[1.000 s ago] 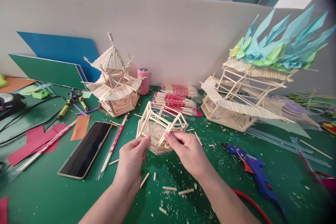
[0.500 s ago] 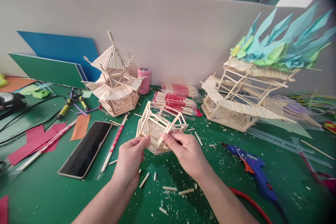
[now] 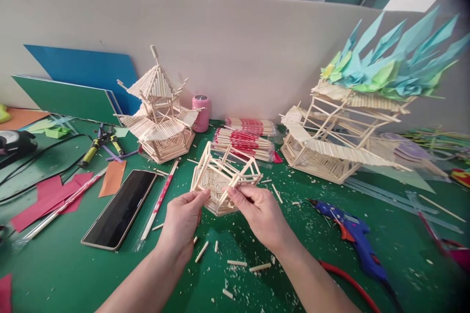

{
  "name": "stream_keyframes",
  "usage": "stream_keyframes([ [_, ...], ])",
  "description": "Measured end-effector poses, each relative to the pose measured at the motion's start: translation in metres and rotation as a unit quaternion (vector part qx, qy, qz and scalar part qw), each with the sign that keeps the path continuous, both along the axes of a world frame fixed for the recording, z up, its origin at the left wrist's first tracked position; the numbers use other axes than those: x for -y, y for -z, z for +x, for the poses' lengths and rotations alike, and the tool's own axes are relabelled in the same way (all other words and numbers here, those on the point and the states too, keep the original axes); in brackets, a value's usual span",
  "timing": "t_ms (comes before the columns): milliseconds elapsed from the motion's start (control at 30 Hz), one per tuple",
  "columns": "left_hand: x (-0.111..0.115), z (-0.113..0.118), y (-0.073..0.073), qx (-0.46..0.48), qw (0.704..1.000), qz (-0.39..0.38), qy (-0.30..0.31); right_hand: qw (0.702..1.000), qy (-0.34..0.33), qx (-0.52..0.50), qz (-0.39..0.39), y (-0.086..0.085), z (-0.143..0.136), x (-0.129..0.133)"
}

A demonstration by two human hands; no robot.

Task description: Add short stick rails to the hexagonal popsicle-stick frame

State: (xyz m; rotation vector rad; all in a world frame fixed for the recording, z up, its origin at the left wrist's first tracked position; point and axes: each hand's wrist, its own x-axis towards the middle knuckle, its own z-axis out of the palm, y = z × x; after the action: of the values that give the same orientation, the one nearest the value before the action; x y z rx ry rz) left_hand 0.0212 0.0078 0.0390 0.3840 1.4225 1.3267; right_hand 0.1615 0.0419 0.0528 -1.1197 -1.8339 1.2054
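Observation:
A small many-sided frame of pale wooden sticks [image 3: 220,181] is between my two hands, above the green table [image 3: 147,279]. My left hand [image 3: 182,220] pinches its near left edge with thumb and forefinger. On the near right side, my right hand [image 3: 262,212] grips the frame the same way, its thumb on a slanted stick. The frame has an open top and a stick floor. Both hands' lower fingers are curled and partly hidden. Short cut sticks [image 3: 201,251] and crumbs lie just below the hands.
A stick pagoda [image 3: 161,122] stands behind left, a pink jar [image 3: 201,113] beside it. Bundled sticks [image 3: 244,143] lie behind the frame. To the right are a larger stick structure [image 3: 330,156] and a blue glue gun [image 3: 356,234]. A phone [image 3: 119,209] lies left.
Both hands keep the same grip on the stick frame, which has hardly moved. The view has shifted very slightly.

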Motion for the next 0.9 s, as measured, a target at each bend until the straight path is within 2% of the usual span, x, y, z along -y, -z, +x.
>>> stream_keyframes([
  [467, 0.001, -0.001, 0.002, -0.034, 0.999, 0.007, 0.035, 1.0, 0.012, 0.01, 0.011, 0.0, 0.001, 0.0],
  [633, 0.01, -0.003, -0.003, -0.066, 0.997, 0.003, 0.044, 0.999, 0.029, 0.023, 0.025, -0.002, 0.006, -0.005],
  [733, 0.019, -0.013, -0.009, -0.117, 0.992, 0.014, 0.037, 0.998, 0.043, 0.037, 0.039, -0.004, 0.015, -0.011],
  [767, 0.021, -0.017, -0.011, -0.163, 0.986, 0.022, 0.04, 0.998, 0.041, 0.039, 0.042, -0.004, 0.019, -0.013],
  [833, 0.021, -0.025, -0.016, -0.245, 0.966, 0.053, 0.057, 0.998, 0.022, 0.038, 0.048, -0.006, 0.027, -0.016],
  [900, 0.017, -0.028, -0.02, -0.303, 0.942, 0.095, 0.109, 0.998, -0.006, 0.036, 0.05, -0.008, 0.036, -0.017],
])
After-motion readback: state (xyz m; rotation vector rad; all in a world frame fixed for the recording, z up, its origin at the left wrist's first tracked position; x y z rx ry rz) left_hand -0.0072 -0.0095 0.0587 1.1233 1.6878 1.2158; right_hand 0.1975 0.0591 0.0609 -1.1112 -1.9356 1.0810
